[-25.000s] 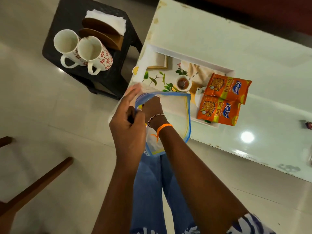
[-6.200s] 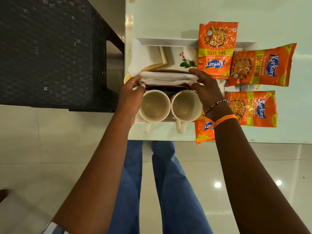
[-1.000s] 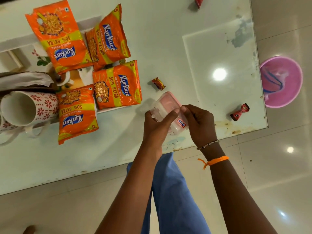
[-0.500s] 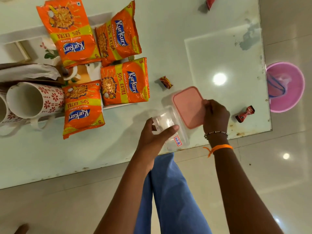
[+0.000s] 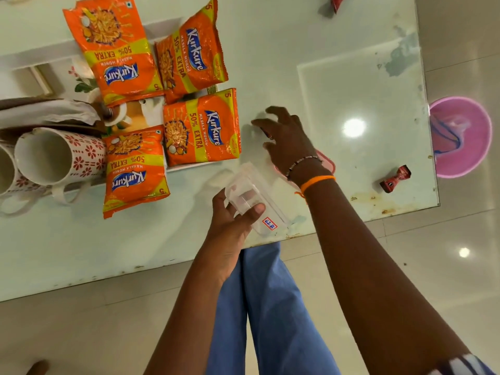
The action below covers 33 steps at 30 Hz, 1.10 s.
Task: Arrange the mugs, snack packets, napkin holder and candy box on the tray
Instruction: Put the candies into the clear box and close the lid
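My left hand (image 5: 232, 220) grips the clear, lidless candy box (image 5: 257, 209) just above the table's near edge. The box's pink lid (image 5: 329, 164) lies on the glass, mostly hidden under my right wrist. My right hand (image 5: 286, 139) hovers with fingers spread beside the tray's right end, and nothing held shows in it. On the white picture tray (image 5: 27, 59) stand two floral mugs (image 5: 59, 155), a napkin holder (image 5: 46, 112) and several orange snack packets (image 5: 203, 128).
A red wrapped candy (image 5: 395, 178) lies near the glass table's (image 5: 351, 77) right corner, and another (image 5: 336, 1) sits at the far edge. A pink bowl (image 5: 460, 136) rests on the floor past the table's right side. My blue-trousered legs stand against the near edge.
The lid came off the candy box. My right hand laid it on the glass and moved left toward the small candy by the tray. My left hand kept the box.
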Available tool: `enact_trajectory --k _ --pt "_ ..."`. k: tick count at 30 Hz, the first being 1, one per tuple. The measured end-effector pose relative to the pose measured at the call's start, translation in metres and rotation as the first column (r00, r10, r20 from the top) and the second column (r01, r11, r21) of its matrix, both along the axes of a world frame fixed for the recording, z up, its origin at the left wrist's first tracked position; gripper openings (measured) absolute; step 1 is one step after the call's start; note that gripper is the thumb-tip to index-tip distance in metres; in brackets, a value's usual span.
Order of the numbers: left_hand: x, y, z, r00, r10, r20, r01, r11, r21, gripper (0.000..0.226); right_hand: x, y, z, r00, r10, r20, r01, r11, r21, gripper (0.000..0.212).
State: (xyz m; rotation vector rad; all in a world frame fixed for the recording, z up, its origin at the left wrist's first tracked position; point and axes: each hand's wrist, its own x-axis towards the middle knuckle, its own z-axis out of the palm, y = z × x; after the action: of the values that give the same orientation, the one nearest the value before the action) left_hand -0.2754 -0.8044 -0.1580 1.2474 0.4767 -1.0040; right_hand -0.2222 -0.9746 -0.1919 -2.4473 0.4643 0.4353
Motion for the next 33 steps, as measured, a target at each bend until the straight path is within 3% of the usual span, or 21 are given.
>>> enact_trajectory --k 2,4,7,10,12,15,19,22,25,29,33 --pt "-0.001 -0.003 0.001 0.999 -0.005 -0.041 0.004 0.999 -0.038 0.068 -0.001 -0.002 -0.004 1.000 -0.019 -0.010 0.019 1.000 -0.016 0.036" --pt "0.001 -0.008 0.002 0.993 0.008 -0.121 -0.021 0.994 -0.103 0.046 -0.006 -0.010 0.000 0.980 -0.194 0.054 0.190 0.980 0.057 0.030" --pt "0.005 -0.023 0.003 0.964 0.065 -0.259 -0.108 0.982 -0.155 0.036 -0.023 -0.021 0.024 0.846 -0.498 0.191 0.457 0.861 0.222 0.024" --pt "0.010 -0.042 0.001 0.950 0.095 -0.298 -0.150 0.975 -0.166 0.040 -0.050 -0.020 0.055 0.719 -0.635 0.283 0.560 0.770 0.307 0.017" --pt "0.013 -0.057 -0.001 0.956 0.081 -0.281 -0.139 0.972 -0.192 0.039 -0.064 -0.015 0.070 0.698 -0.658 0.283 0.564 0.749 0.348 0.013" --pt "0.017 -0.076 -0.003 0.965 0.052 -0.255 -0.114 0.966 -0.233 0.040 -0.081 -0.010 0.078 0.755 -0.603 0.257 0.525 0.791 0.314 0.011" --pt "0.023 -0.094 -0.005 0.979 -0.023 -0.200 -0.033 0.962 -0.273 0.040 -0.108 -0.039 0.060 0.601 -0.741 0.299 0.721 0.664 0.196 0.012" --pt "0.028 -0.106 -0.006 0.980 -0.027 -0.196 -0.026 0.965 -0.261 0.040 -0.126 -0.069 0.029 0.574 -0.812 0.107 0.819 0.571 -0.064 0.030" --pt "0.033 -0.115 -0.008 0.975 0.009 -0.224 -0.065 0.968 -0.243 0.039 -0.132 -0.080 0.004 0.559 -0.826 -0.075 0.813 0.563 -0.147 0.040" --pt "0.035 -0.120 -0.012 0.975 -0.014 -0.221 -0.040 0.970 -0.239 0.038 -0.125 -0.089 -0.002 0.556 -0.831 0.034 0.830 0.551 -0.090 0.031" --pt "0.038 -0.124 -0.013 0.974 -0.010 -0.228 -0.040 0.976 -0.212 0.037 -0.102 -0.087 0.024 0.589 -0.765 0.259 0.750 0.637 0.177 0.023"
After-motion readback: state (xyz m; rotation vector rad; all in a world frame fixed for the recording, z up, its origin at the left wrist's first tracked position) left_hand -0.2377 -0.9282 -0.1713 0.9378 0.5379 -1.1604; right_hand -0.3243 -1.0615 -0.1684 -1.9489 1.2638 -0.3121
